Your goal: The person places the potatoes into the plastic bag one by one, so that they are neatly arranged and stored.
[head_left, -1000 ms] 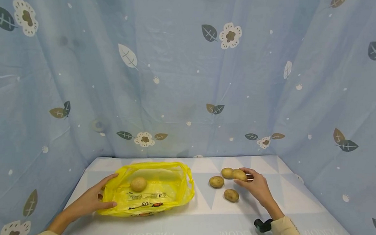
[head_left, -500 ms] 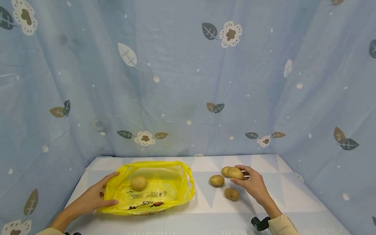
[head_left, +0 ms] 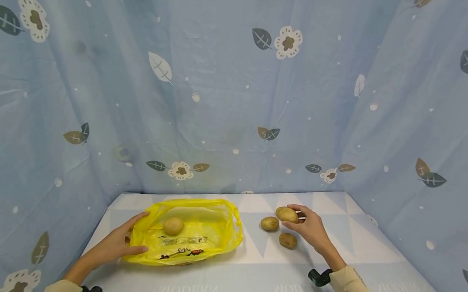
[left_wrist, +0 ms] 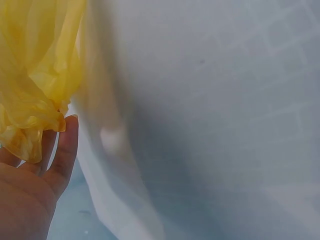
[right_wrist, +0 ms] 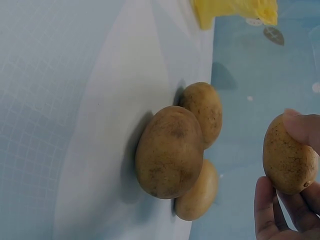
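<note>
In the head view a yellow plastic bag (head_left: 229, 242) lies on its side with its mouth toward me, a potato (head_left: 173, 226) inside. My left hand (head_left: 113, 245) rests against the bag's left end, thumb and fingers spread apart along it. The left wrist view has its fingers (left_wrist: 67, 150) reaching up to the crumpled plastic (left_wrist: 45, 115). At the right, a potato (right_wrist: 287, 155) sits between the thumb and fingers of my right hand (head_left: 310, 227), raised over the table. Near it lie a potato (head_left: 270, 224) and another potato (head_left: 288, 240); a third potato (right_wrist: 200, 192) is hidden behind the held one in the head view.
A pale patterned cloth covers the table (head_left: 248, 277). Blue printed curtains (head_left: 236, 98) enclose the back and both sides. A dark wrist device (head_left: 319, 278) sits by the right sleeve.
My right hand has shifted left with the potato, which now overlaps the one behind it. The left hand and the bag have stayed nearly in place.
</note>
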A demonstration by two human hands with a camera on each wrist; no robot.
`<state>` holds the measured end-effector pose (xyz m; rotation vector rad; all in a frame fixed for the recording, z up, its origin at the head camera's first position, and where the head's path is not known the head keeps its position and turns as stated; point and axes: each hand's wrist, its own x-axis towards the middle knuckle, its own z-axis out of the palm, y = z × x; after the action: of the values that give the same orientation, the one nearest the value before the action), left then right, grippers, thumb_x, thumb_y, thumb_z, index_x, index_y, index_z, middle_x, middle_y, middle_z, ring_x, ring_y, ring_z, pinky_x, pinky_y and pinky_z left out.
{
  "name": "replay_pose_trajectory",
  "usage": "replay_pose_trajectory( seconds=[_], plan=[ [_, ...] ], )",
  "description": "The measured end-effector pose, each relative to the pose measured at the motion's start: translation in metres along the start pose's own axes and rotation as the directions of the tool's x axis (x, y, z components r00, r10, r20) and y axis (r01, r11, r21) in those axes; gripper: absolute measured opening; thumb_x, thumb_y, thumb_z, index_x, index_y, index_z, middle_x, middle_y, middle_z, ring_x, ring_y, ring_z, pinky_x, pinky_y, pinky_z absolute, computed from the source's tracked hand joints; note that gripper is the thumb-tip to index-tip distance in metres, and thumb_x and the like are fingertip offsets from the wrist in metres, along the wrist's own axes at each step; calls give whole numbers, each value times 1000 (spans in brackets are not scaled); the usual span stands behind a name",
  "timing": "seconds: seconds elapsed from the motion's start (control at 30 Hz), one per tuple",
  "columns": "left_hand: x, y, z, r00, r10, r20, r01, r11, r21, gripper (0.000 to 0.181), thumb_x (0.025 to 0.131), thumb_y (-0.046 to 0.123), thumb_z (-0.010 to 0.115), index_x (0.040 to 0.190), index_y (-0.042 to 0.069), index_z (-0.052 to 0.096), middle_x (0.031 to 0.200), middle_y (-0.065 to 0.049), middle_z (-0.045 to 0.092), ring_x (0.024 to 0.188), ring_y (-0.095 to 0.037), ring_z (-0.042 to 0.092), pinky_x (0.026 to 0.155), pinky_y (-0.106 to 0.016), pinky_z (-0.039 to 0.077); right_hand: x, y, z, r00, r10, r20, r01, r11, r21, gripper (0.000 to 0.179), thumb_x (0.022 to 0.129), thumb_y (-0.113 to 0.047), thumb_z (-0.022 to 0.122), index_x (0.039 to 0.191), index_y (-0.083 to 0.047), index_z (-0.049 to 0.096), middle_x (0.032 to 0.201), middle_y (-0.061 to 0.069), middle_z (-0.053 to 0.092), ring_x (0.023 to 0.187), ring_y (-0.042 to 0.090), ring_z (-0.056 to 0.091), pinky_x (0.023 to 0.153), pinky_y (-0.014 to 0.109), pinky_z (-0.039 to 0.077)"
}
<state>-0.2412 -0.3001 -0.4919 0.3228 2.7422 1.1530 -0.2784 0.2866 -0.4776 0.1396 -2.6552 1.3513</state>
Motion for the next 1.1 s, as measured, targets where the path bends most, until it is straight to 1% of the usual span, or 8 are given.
replay_pose_trajectory(
  seconds=[0.23,0.4,0.53,0.67,0.93,1.1],
  plan=[
    [-2,1,0,1000,-10,0,10,1000,-7,104,82,39,88,163,20,25,163,-28,26,137,-45,42,93,-52,48,-1,-4,4,1000,1,17,-2,999,33,64,79,-33,92,135,-19,65,133,7,63,108,26,65,86,33,57],
    [-2,2,-1,1000,0,-5,0,1000,-3,104,83,39,87,163,20,25,163,-28,26,138,-47,41,94,-54,48,0,-9,6,1000,-21,22,20,1000,21,65,80,-35,91,136,-17,65,133,9,62,108,26,65,86,32,57],
    [-1,2,-1,1000,4,-5,-4,1000,-3,103,83,40,87,163,20,24,164,-27,25,139,-47,39,94,-53,48,1,-12,9,999,-20,27,19,999,29,64,79,-34,91,136,-17,66,131,9,63,107,26,65,84,32,57],
    [0,3,0,1000,3,1,-3,1000,-5,103,83,41,86,163,19,24,164,-27,25,140,-48,38,95,-54,48,2,-16,14,999,-11,34,9,999,49,63,79,-31,92,135,-18,66,129,7,64,105,24,65,83,30,57],
    [-1,2,0,1000,-12,10,12,1000,-28,102,84,40,86,163,20,25,165,-27,24,142,-49,36,97,-56,47,4,-24,25,998,-49,31,48,997,57,61,76,-29,94,131,-20,68,125,5,66,104,23,66,84,31,57],
    [-2,1,0,1000,4,-1,-4,1000,-25,101,84,39,86,163,20,25,165,-26,24,141,-49,36,95,-55,48,4,-31,33,995,-92,25,91,995,45,59,77,-24,93,130,-18,69,124,3,67,107,24,64,87,34,57]
  ],
)
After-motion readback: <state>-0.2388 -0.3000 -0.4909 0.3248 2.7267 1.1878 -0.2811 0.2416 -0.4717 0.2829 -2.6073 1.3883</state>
